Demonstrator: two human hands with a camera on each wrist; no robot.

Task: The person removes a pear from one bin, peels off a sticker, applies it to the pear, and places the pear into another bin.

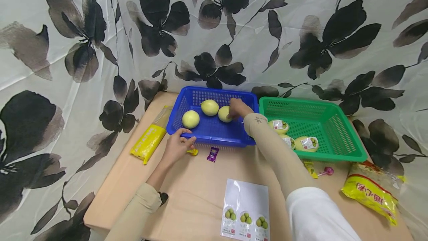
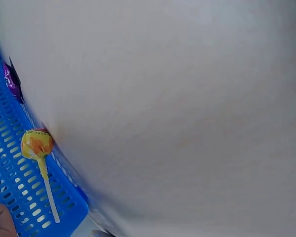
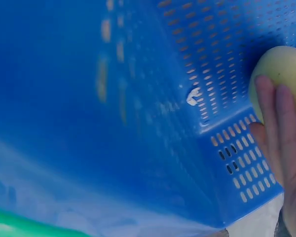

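Observation:
Inside a blue plastic basket [image 1: 217, 136] lie three pale yellow melons, one at the left [image 1: 191, 119] and one at the back [image 1: 210, 107]. My right hand [image 1: 238, 108] holds the third melon [image 1: 224, 114] near the basket's right side. In the right wrist view, fingers [image 3: 285, 123] lie against that melon [image 3: 281, 64]; the far side of the grip is hidden. My left hand [image 1: 178, 145] pinches the basket's front rim near its left corner. Just in front of the rim are a yellow lollipop [image 2: 37, 144] and a purple-wrapped candy [image 1: 212, 154].
On the right, a green basket [image 1: 337, 129] contains three melons with labels [image 1: 307, 144]. A sticker sheet [image 1: 245, 196] lies at the front. Yellow packages flank the baskets, one left [image 1: 148, 142], one right [image 1: 371, 192]. A pink lollipop [image 1: 328, 170] and yellow packet [image 1: 311, 169] sit near the green basket.

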